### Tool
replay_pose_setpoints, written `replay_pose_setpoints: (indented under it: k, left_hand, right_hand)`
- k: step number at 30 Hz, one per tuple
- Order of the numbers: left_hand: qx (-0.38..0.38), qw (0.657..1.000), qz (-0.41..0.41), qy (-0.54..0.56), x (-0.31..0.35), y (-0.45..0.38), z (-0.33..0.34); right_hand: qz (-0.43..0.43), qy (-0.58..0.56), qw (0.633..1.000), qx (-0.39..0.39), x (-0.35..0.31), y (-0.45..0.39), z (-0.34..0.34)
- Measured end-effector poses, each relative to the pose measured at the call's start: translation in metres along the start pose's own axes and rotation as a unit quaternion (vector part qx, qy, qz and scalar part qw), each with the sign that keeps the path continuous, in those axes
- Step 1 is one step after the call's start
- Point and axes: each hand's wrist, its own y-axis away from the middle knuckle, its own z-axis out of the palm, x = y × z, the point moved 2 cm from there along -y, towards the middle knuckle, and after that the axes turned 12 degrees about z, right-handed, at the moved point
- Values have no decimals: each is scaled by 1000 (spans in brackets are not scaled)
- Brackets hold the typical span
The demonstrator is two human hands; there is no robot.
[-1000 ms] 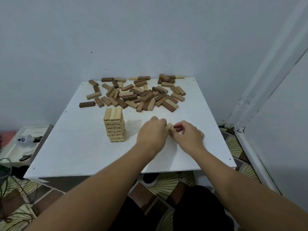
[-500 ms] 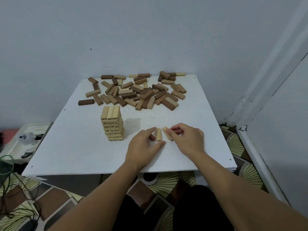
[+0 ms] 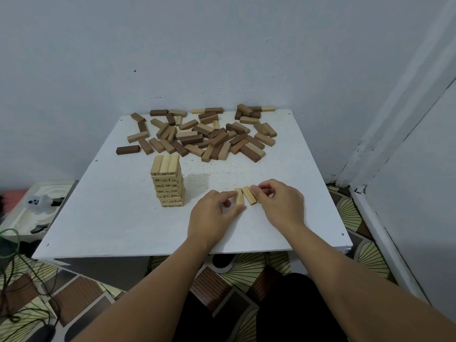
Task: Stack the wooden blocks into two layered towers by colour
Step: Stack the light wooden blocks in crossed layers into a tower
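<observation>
A tower of light wooden blocks (image 3: 169, 181), several layers high, stands left of centre on the white table (image 3: 118, 218). To its right, three light blocks (image 3: 247, 195) lie side by side on the table between my hands. My left hand (image 3: 214, 218) pinches the leftmost of them (image 3: 239, 196) with thumb and forefinger. My right hand (image 3: 280, 202) grips the rightmost one, which its fingers mostly hide. A loose pile of mixed light, mid-brown and dark brown blocks (image 3: 204, 134) is spread across the far part of the table.
The table stands in a wall corner; its far edge meets the wall (image 3: 222, 58). A white tray with small items (image 3: 37, 206) sits on the floor at the left, beside cables (image 3: 14, 267). Patterned floor covering (image 3: 246, 270) lies below the near edge.
Both hands have come back toward me from the middle of the table. The blocks once held between them now lie side by side on the table, pushed closer together.
</observation>
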Motion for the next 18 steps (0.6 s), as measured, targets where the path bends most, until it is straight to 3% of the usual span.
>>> replay_pose_setpoints:
  k: [18]
  left_hand:
    - [8,1000,0,-8,-2,-1,1]
  right_hand:
    - [-30,36,999,-20,3,-4,4]
